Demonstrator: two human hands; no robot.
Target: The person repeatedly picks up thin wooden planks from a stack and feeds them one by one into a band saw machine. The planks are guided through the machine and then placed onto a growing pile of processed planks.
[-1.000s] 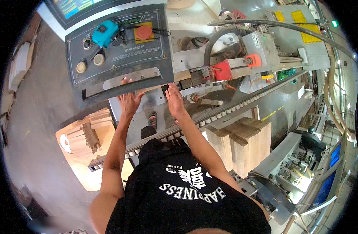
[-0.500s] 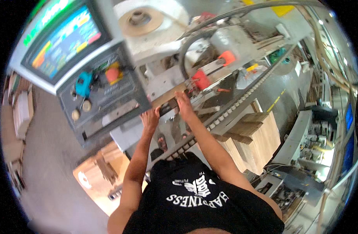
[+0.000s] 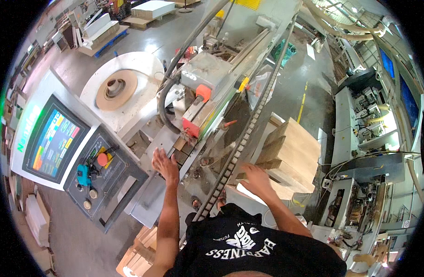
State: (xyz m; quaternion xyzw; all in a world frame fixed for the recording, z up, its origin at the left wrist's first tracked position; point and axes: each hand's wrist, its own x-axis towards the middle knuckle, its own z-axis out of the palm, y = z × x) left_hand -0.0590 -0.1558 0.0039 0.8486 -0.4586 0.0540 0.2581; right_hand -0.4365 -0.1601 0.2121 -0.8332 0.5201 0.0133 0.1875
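You stand at the machine point(image 3: 212, 87), its chain track point(image 3: 242, 143) running down toward your chest. Left of the track sits the control panel point(image 3: 99, 177) with its screen point(image 3: 52, 143). Right of the track is the stack of wood panels point(image 3: 292, 154); your right hand point(image 3: 255, 177) rests on its near corner, fingers curled over the edge, though I cannot tell if it grips. Your left hand point(image 3: 165, 162) lies open and flat on the machine bed, just left of the track. No panel is lifted or on the track yet; by my judgement, feeding is still ahead.
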